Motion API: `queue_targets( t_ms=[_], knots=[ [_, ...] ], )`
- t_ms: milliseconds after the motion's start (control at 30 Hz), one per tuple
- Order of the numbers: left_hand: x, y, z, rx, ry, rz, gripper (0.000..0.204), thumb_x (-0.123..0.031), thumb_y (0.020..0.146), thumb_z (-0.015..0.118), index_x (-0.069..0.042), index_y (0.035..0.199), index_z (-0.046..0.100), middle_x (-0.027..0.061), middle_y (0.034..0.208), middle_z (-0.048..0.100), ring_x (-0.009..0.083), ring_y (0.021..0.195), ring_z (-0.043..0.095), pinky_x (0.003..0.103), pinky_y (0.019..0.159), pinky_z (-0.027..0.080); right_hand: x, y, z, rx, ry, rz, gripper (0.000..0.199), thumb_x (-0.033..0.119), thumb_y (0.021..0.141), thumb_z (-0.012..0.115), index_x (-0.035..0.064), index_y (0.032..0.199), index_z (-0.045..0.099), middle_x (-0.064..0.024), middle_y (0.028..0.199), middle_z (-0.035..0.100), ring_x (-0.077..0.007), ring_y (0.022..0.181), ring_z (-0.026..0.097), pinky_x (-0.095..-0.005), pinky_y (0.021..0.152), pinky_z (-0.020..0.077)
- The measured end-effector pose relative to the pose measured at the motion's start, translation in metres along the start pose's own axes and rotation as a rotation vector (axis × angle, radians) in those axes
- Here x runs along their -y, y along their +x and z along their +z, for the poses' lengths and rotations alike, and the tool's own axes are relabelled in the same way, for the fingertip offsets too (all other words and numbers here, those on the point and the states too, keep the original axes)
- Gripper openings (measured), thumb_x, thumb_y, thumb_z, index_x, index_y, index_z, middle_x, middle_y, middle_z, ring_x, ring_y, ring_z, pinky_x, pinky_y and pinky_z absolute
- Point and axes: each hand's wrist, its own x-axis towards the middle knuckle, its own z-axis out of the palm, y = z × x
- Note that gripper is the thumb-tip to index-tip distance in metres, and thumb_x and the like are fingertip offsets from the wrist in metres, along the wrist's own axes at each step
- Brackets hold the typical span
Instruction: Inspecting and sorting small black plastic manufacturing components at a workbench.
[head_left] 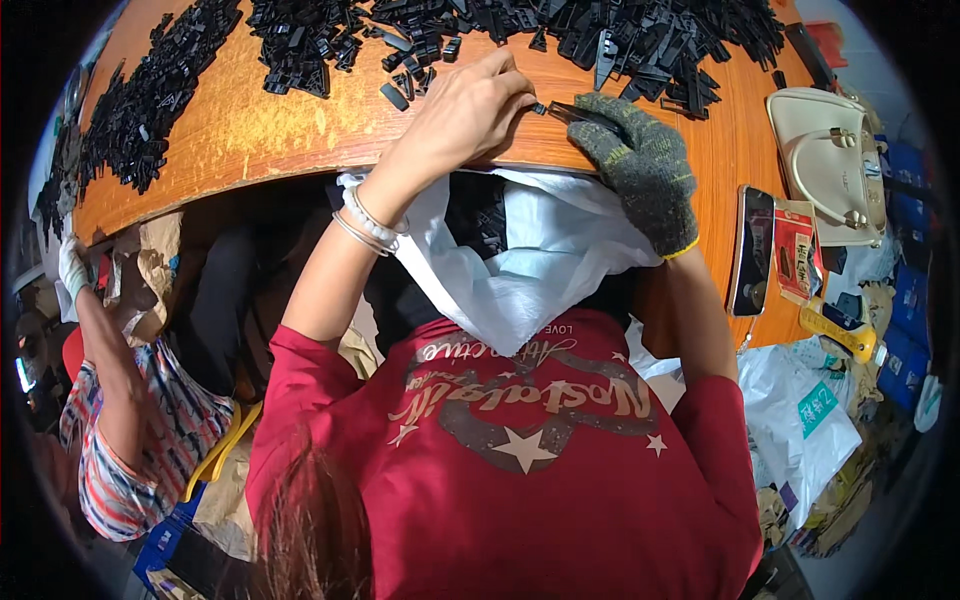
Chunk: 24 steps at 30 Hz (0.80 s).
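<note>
My left hand (473, 108), bare, is closed at the table's front edge, its fingertips pinching a small black plastic part (538, 108). Just to the right, my right hand (640, 165) wears a dark grey knitted glove with yellow flecks. Its fingers are wrapped round a dark, narrow-tipped hand tool (585, 116), whose exact kind I cannot make out. The tool's tip points left at the part and lies very close to it; whether they touch is unclear. Below both hands, a white cloth-like bag (545, 290) lies open across my lap, with black pieces (475, 215) inside.
Piles of black plastic parts (640, 50) spread along the far side of the wooden table (300, 130). At right are a phone (752, 250), a red packet (796, 250), a cream handbag (825, 160) and a white plastic bag (800, 410). Another person's striped shirt (150, 440) shows at left.
</note>
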Motion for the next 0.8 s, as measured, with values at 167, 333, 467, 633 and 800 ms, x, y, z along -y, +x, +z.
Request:
queue_targets(
  t_ms=[167, 333, 467, 633, 800],
  knots=[
    [0.003, -0.001, 0.004, -0.014, -0.045, -0.031, 0.015, -0.013, 0.084, 0.064, 0.001, 0.085, 0.065, 0.0141, 0.083, 0.058, 0.0348, 0.072, 0.061, 0.042, 0.066, 0.049, -0.002, 0.012, -0.002, 0.090, -0.088, -0.110, 0.021, 0.008, 0.075, 0.067, 0.0088, 0.096, 0.070, -0.0099, 0.108, 0.067, -0.0279, 0.093, 0.066, -0.0360, 0.077, 0.0539],
    [0.006, 0.000, 0.003, 0.045, -0.054, -0.069, 0.017, -0.016, 0.087, 0.063, 0.001, 0.091, 0.065, 0.0127, 0.087, 0.060, 0.0321, 0.078, 0.061, 0.038, 0.069, 0.049, 0.003, 0.038, -0.019, 0.242, -0.088, -0.047, 0.019, 0.012, 0.075, 0.067, 0.0088, 0.093, 0.070, -0.0094, 0.105, 0.067, -0.0285, 0.091, 0.065, -0.0384, 0.077, 0.0529],
    [0.006, -0.003, -0.001, 0.056, -0.135, -0.040, 0.018, -0.015, 0.085, 0.065, 0.000, 0.095, 0.064, 0.0128, 0.091, 0.059, 0.0336, 0.079, 0.061, 0.040, 0.068, 0.048, -0.001, 0.059, -0.022, 0.353, -0.192, -0.170, 0.018, 0.022, 0.080, 0.062, 0.0087, 0.091, 0.067, -0.0082, 0.093, 0.066, -0.0301, 0.084, 0.064, -0.0416, 0.072, 0.0506],
    [0.007, -0.010, 0.005, -0.013, -0.129, -0.038, 0.016, -0.008, 0.081, 0.066, 0.001, 0.090, 0.056, 0.0144, 0.088, 0.054, 0.0354, 0.078, 0.058, 0.041, 0.066, 0.047, 0.022, 0.075, -0.011, 0.415, -0.464, -0.126, 0.010, 0.016, 0.072, 0.062, 0.0093, 0.079, 0.061, -0.0082, 0.074, 0.060, -0.0265, 0.070, 0.063, -0.0395, 0.059, 0.0503],
    [0.002, -0.009, 0.006, -0.081, -0.210, -0.007, 0.018, -0.004, 0.076, 0.068, 0.001, 0.086, 0.053, 0.0149, 0.084, 0.052, 0.0368, 0.075, 0.056, 0.042, 0.063, 0.046, 0.011, 0.082, -0.007, 0.412, -0.326, -0.185, 0.011, 0.021, 0.074, 0.063, 0.0096, 0.076, 0.060, -0.0100, 0.069, 0.060, -0.0264, 0.062, 0.063, -0.0381, 0.048, 0.0482]
  ],
)
